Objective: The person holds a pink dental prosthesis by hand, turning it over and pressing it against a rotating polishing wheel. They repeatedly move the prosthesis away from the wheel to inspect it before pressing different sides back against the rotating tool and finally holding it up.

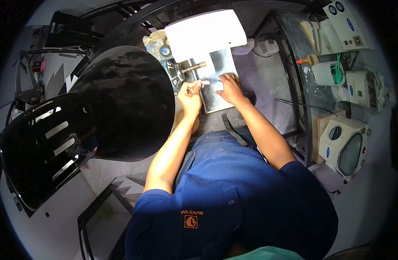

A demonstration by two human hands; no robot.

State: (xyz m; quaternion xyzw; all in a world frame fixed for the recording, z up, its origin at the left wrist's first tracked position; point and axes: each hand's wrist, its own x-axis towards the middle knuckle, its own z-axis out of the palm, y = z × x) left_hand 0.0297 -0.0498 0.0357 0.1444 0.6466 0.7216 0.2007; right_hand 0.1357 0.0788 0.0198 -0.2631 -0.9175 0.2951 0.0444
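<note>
My left hand (190, 98) is closed, its thumb and fingertips pinching a small pale pink piece (205, 82). Just beyond it, a brass-coloured spindle (194, 67) sticks out sideways from a shiny metal machine body (175, 74). My right hand (232, 90) rests over the right side of a bright metal tray (223, 62), fingers bent and spread, close to a shiny bright spot on the tray. A wide white hood (205, 34) hangs over the far end of the tray.
A large black lamp shade (125, 104) fills the left side, near my left forearm. On the right, a dark bench (296, 43) carries white machines (344, 145), a white pot (325, 73) with a green strainer (336, 74), and a brush (310, 60). A plastic jug (243, 47) stands beyond the tray.
</note>
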